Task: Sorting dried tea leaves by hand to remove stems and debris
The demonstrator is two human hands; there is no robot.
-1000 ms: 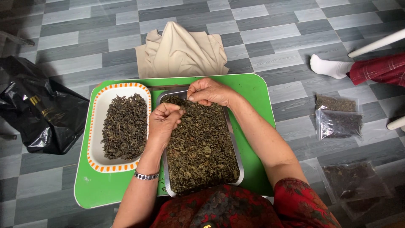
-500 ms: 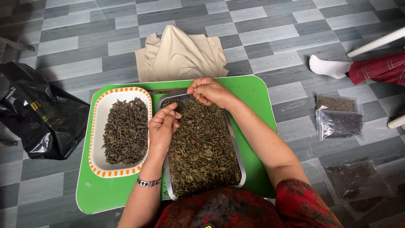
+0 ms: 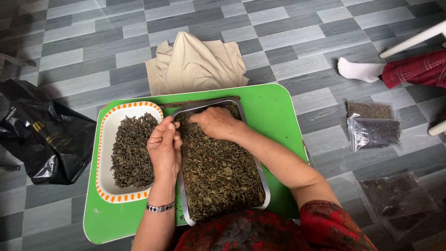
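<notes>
A metal tray (image 3: 265, 185) full of dried dark green leaves (image 3: 218, 172) sits on a green table (image 3: 274, 111). To its left stands a white dish with an orange-striped rim (image 3: 103, 158), also holding dried leaves (image 3: 131, 151). My right hand (image 3: 214, 122) rests palm down on the leaves at the far end of the metal tray, fingers curled into them. My left hand (image 3: 165, 148) hovers over the tray's left edge, between tray and dish, fingertips pinched together; what it pinches is too small to see.
A folded beige cloth (image 3: 197, 62) lies on the tiled floor beyond the table. A black plastic bag (image 3: 44, 135) sits at the left. Clear bags of dried leaves (image 3: 374, 132) lie on the floor at the right, near another person's white-socked foot (image 3: 360, 69).
My left hand has shifted left from the tray's leaves to its left edge. My right hand has dropped flatter onto the leaves at the far end.
</notes>
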